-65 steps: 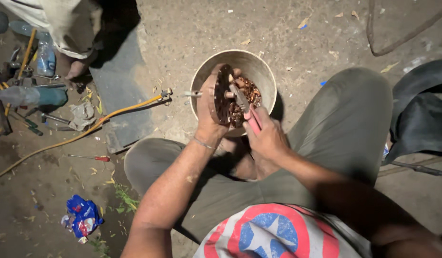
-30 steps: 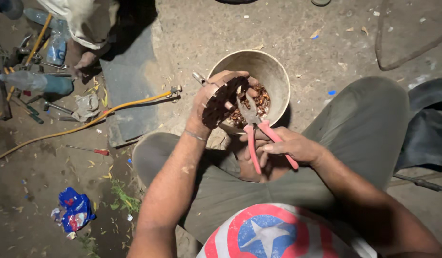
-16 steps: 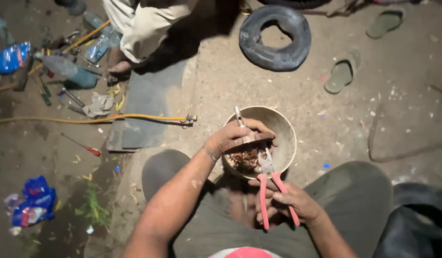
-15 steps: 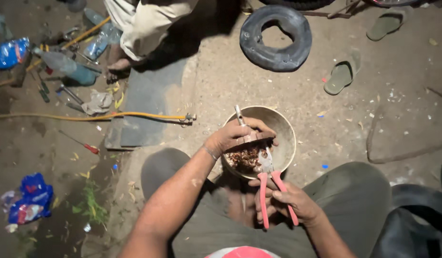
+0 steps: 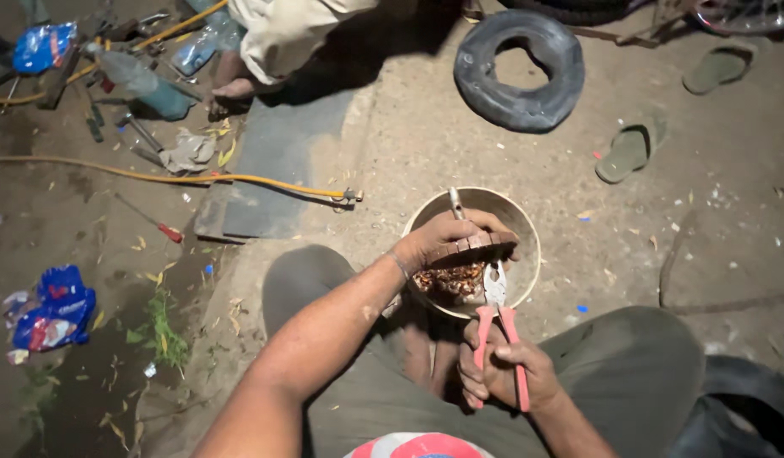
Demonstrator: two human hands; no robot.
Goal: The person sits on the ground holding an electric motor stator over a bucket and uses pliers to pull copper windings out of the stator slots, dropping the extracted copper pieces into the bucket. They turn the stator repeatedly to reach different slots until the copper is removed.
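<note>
My left hand (image 5: 447,237) grips a round, rusty brown part (image 5: 472,248) with a metal stem sticking up, holding it over a beige bowl (image 5: 521,222) on the ground between my knees. Rusty small pieces (image 5: 449,278) lie in the bowl. My right hand (image 5: 502,373) holds red-handled pliers (image 5: 498,326), jaws pointing up at the lower edge of the part. I sit low, in grey trousers.
A black rubber tube ring (image 5: 519,68) and two sandals (image 5: 627,153) lie on the dirt ahead. A yellow hose (image 5: 154,176) with a metal nozzle runs from the left. Another person's foot (image 5: 231,92), bottles, tools and a red-handled screwdriver (image 5: 154,222) lie at upper left. A blue wrapper (image 5: 53,305) lies left.
The view has tilted upward, so the bowl and hands now sit lower in frame. My right hand has drawn the pliers back down, below the part.
</note>
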